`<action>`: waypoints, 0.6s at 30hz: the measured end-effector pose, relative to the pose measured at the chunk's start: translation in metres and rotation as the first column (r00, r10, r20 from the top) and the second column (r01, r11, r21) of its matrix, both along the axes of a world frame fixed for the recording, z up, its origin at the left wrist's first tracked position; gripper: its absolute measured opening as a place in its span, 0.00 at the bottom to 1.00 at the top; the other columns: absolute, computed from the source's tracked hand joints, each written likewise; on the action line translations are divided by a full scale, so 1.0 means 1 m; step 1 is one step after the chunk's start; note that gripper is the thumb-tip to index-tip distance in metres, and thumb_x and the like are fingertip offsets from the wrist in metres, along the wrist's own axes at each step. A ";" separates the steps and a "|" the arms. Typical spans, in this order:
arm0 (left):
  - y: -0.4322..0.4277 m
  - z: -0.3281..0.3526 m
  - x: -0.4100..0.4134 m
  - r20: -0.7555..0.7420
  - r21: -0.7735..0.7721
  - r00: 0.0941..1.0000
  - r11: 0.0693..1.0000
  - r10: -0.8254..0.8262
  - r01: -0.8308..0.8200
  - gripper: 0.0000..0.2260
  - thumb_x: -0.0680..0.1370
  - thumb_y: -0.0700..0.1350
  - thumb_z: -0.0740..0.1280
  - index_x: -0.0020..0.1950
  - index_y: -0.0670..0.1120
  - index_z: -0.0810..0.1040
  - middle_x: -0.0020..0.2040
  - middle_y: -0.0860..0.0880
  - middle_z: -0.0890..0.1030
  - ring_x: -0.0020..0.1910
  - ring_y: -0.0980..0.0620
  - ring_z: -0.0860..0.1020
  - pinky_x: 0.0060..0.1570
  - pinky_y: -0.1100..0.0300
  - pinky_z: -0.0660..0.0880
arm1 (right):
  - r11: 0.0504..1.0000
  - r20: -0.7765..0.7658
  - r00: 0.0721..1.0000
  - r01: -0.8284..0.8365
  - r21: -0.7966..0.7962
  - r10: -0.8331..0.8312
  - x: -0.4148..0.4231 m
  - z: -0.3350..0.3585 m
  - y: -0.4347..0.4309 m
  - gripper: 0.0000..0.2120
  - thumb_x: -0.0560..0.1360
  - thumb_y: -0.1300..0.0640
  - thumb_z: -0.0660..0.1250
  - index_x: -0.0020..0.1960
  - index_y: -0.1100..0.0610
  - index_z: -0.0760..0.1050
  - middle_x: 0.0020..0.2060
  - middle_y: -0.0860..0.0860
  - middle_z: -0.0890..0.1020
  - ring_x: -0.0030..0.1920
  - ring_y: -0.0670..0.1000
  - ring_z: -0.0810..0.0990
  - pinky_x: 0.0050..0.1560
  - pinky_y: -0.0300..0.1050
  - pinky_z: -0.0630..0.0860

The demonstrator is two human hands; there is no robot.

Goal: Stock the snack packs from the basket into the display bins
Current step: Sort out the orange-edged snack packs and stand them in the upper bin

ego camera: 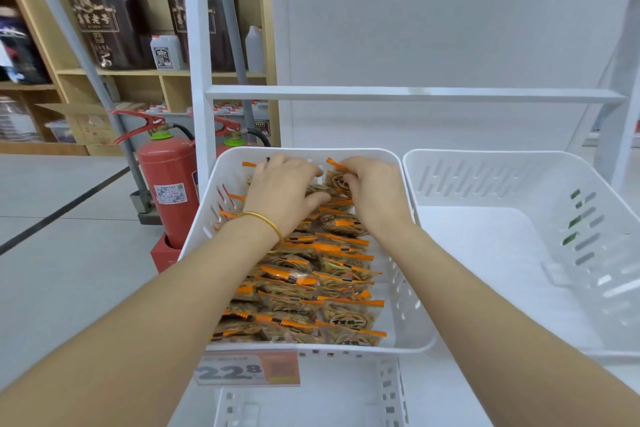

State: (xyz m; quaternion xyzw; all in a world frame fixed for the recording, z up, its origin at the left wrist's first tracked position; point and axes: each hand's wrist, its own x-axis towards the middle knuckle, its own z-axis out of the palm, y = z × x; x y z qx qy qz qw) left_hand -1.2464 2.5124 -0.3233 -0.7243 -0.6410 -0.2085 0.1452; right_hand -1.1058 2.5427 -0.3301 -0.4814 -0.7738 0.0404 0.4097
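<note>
Orange-edged snack packs (311, 288) lie in rows filling the left white display bin (346, 347), just beside a second white bin (485, 180). At its far end the right hand (375, 189) pinches an upright pack (337, 178). The left hand (282, 191) curls its fingers (277, 161) over packs there; I cannot tell whether it grips them.

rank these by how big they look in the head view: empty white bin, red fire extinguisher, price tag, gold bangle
1. empty white bin
2. red fire extinguisher, which stands farther back, so it looks smaller than it is
3. price tag
4. gold bangle
</note>
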 end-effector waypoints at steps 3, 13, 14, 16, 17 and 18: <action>0.011 0.000 0.012 -0.016 -0.022 1.000 1.000 -0.002 0.002 0.18 0.76 0.56 0.65 0.62 0.48 0.76 0.57 0.47 0.78 0.60 0.47 0.70 0.56 0.54 0.67 | 1.000 -0.026 0.999 0.019 -0.025 -0.019 -0.001 0.000 -0.001 0.12 0.76 0.67 0.58 0.50 0.60 0.80 0.41 0.56 0.82 0.44 0.56 0.79 0.47 0.52 0.75; 0.005 0.001 -0.016 0.546 0.117 0.819 0.984 -0.177 0.135 0.08 0.79 0.39 0.62 0.50 0.46 0.80 0.46 0.48 0.81 0.47 0.52 0.77 0.50 0.61 0.73 | 0.993 -0.107 0.993 0.035 -0.109 -0.046 0.006 -0.001 -0.008 0.15 0.76 0.68 0.55 0.52 0.60 0.79 0.47 0.56 0.82 0.49 0.57 0.78 0.52 0.47 0.74; 0.003 0.000 -0.020 0.563 0.106 0.809 0.986 -0.166 0.129 0.07 0.79 0.38 0.62 0.50 0.46 0.80 0.45 0.48 0.81 0.46 0.51 0.77 0.50 0.60 0.73 | 0.990 -0.088 0.996 0.002 -0.142 -0.014 0.003 -0.003 -0.006 0.15 0.78 0.67 0.55 0.56 0.60 0.79 0.51 0.56 0.82 0.52 0.56 0.78 0.53 0.45 0.72; 0.005 -0.002 -0.026 0.518 0.071 0.848 0.994 -0.108 0.083 0.08 0.79 0.38 0.62 0.50 0.45 0.80 0.46 0.47 0.81 0.46 0.49 0.77 0.51 0.58 0.74 | 0.975 -0.015 0.998 -0.069 -0.211 0.068 -0.003 -0.005 0.000 0.16 0.80 0.66 0.54 0.60 0.59 0.77 0.55 0.56 0.80 0.57 0.56 0.76 0.54 0.43 0.69; 0.007 -0.004 -0.028 0.469 0.059 0.880 0.997 -0.079 0.059 0.08 0.79 0.39 0.61 0.50 0.46 0.80 0.46 0.47 0.81 0.46 0.49 0.77 0.51 0.57 0.74 | 0.965 0.028 0.995 -0.091 -0.248 0.101 -0.006 -0.006 0.003 0.16 0.80 0.66 0.53 0.62 0.59 0.76 0.57 0.57 0.80 0.58 0.56 0.76 0.55 0.43 0.69; 0.010 -0.005 -0.029 0.417 0.051 0.907 0.998 -0.062 0.045 0.09 0.79 0.39 0.61 0.50 0.47 0.80 0.46 0.47 0.81 0.46 0.48 0.77 0.51 0.56 0.74 | 0.952 0.063 0.990 -0.101 -0.288 0.124 -0.008 -0.006 0.008 0.17 0.80 0.65 0.52 0.64 0.59 0.74 0.59 0.57 0.79 0.60 0.56 0.75 0.57 0.43 0.69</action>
